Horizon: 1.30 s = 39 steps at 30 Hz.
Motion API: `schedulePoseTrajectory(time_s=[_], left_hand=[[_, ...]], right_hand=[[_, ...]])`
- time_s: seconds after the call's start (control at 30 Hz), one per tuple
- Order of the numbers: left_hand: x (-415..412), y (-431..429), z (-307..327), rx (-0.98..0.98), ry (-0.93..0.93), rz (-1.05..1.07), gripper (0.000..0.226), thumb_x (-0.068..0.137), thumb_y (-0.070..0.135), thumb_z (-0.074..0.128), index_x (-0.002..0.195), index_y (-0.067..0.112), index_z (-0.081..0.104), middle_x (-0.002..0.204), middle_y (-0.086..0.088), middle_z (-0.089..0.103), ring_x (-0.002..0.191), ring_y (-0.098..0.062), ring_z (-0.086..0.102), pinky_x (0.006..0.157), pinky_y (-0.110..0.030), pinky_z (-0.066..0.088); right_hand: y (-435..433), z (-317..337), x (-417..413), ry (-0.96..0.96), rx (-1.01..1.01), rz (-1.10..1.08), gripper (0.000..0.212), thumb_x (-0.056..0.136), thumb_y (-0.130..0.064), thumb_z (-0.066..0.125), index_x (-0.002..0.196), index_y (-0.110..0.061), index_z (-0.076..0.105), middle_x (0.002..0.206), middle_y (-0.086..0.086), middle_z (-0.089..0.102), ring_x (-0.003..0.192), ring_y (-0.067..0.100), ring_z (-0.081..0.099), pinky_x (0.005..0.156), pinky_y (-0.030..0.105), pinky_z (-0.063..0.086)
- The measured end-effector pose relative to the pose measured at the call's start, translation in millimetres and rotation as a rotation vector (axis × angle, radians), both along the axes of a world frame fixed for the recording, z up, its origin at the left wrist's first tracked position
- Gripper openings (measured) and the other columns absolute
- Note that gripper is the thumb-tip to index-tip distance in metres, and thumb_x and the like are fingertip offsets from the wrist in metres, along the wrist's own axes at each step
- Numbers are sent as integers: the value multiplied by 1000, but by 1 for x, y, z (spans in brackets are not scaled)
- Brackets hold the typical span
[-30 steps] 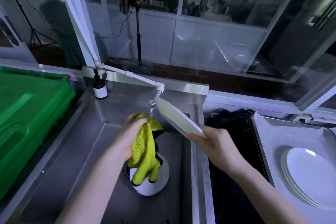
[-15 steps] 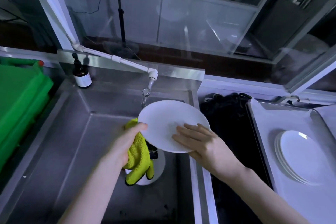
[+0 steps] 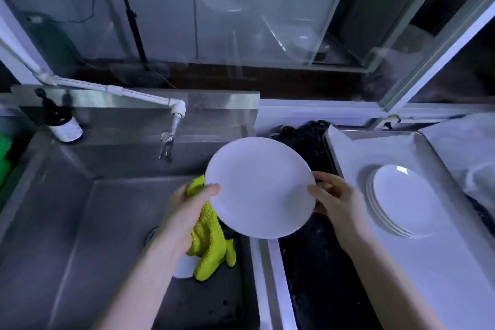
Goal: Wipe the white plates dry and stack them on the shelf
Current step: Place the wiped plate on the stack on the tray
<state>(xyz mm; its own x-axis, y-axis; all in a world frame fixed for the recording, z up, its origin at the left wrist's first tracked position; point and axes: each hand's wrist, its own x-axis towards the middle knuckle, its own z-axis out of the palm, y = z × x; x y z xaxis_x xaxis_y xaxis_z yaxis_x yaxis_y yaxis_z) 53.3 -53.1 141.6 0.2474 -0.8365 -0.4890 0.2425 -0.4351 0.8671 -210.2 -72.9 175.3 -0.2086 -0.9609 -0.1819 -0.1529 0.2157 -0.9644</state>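
Steel sink [image 3: 80,222] fills the lower left, w/ glass panes behind it. A tap [image 3: 171,128] and a dark pump bottle [image 3: 63,123] sit at sink's back wall. White plate [image 3: 259,187] is held in the air over sink's right rim, nearly flat, prob. so any drips fall into the basin and not on the dry side. Left hand [image 3: 184,211] takes the plate's edge nearest sink's middle. Its thumb lies on the upper face and the other fingers are curled under, bunched round a yellow cloth [image 3: 211,244], i.e. the rim is pinched btwn thumb and cloth. That puts cloth against the underside, ready to rub. Rest of cloth hangs down into sink, over a white item [image 3: 183,268] on sink's floor; can't tell if it's another plate. Right hand [image 3: 337,203] holds the opposite edge, on the side away from sink, thumb on top of rim and fingers curled behind it. It looks like a steadying grip, so the plate can be turned vs. the cloth. Right of sink, past a black-filled gap [image 3: 308,276], a stack of white plates [image 3: 399,201] lies on a white-lined tray [image 3: 401,289]. These are prob. the dry ones, kept close so each finished plate is a short carry. Wiping seems in hand, stacking of this plate not yet done.
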Motion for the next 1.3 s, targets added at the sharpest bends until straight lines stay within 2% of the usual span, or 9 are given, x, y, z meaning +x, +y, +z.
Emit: schedulePoseTrajectory(time_s=[0.17, 0.3, 0.43, 0.57, 0.67, 0.8, 0.93, 1.1, 1.3], left_hand=[[-71, -6, 9, -104, 5, -93, 20, 79, 26, 78, 98, 27, 72, 92, 13, 76, 82, 0, 71, 64, -18, 50], [-138, -10, 10, -129, -15, -71, 18, 79, 18, 79, 96, 18, 73, 91, 2, 77, 81, -12, 74, 61, -20, 54], [-210, -16, 8, -154, -79, -80, 20, 74, 26, 82, 90, 30, 71, 89, 3, 76, 83, -13, 72, 74, -32, 54], [-273, -25, -1, -180, -161, -148, 24, 82, 16, 72, 91, 38, 71, 85, 11, 74, 76, 1, 66, 71, -24, 47], [-310, -32, -12, -177, -158, -259, 38, 79, 6, 72, 94, 40, 72, 86, 15, 75, 76, 7, 65, 64, -9, 47], [-350, -47, -27, -150, -239, -348, 45, 73, 4, 78, 98, 40, 69, 84, 31, 70, 79, 24, 57, 60, 4, 39], [-380, -68, -41, -114, -348, -411, 47, 71, 10, 79, 99, 45, 68, 94, 20, 71, 81, 7, 64, 63, -3, 43], [-405, -90, -53, -92, -467, -491, 57, 70, 14, 77, 117, 43, 63, 90, 33, 60, 69, 20, 55, 60, 0, 39], [-422, -99, -69, -62, -550, -482, 62, 72, 4, 74, 126, 31, 62, 101, -4, 67, 47, 2, 46, 50, -9, 37]], right_hand=[[-1, -9, -69, -98, -26, -91, 29, 88, 1, 67, 91, -26, 79, 70, 1, 59, 67, 14, 61, 60, 19, 54], [-8, -12, -134, -134, -20, -156, 24, 89, 2, 66, 109, -10, 74, 72, 2, 61, 66, 16, 57, 56, 20, 52], [-11, -15, -206, -149, -17, -200, 25, 89, 2, 65, 102, -16, 76, 77, 6, 66, 69, 19, 60, 61, 25, 55], [-16, -24, -271, -142, -14, -258, 30, 89, 5, 63, 93, -23, 75, 77, 10, 63, 69, 21, 60, 56, 23, 55], [-18, -36, -312, -119, -5, -325, 28, 88, 5, 64, 98, -18, 75, 64, -5, 61, 59, 11, 58, 54, 20, 53], [-24, -54, -353, -93, 42, -380, 29, 88, 3, 65, 94, -24, 75, 59, -14, 59, 51, 5, 57, 66, 31, 54], [-34, -70, -379, -76, 64, -427, 29, 86, 3, 66, 101, -18, 77, 67, -10, 60, 49, 0, 54, 61, 30, 54], [-52, -86, -398, -53, 113, -470, 32, 83, 1, 68, 90, -29, 76, 66, -14, 62, 45, 1, 55, 69, 39, 53], [-68, -114, -406, -52, 170, -515, 29, 83, -1, 71, 105, -19, 76, 75, -4, 64, 58, 15, 52, 70, 36, 49]])
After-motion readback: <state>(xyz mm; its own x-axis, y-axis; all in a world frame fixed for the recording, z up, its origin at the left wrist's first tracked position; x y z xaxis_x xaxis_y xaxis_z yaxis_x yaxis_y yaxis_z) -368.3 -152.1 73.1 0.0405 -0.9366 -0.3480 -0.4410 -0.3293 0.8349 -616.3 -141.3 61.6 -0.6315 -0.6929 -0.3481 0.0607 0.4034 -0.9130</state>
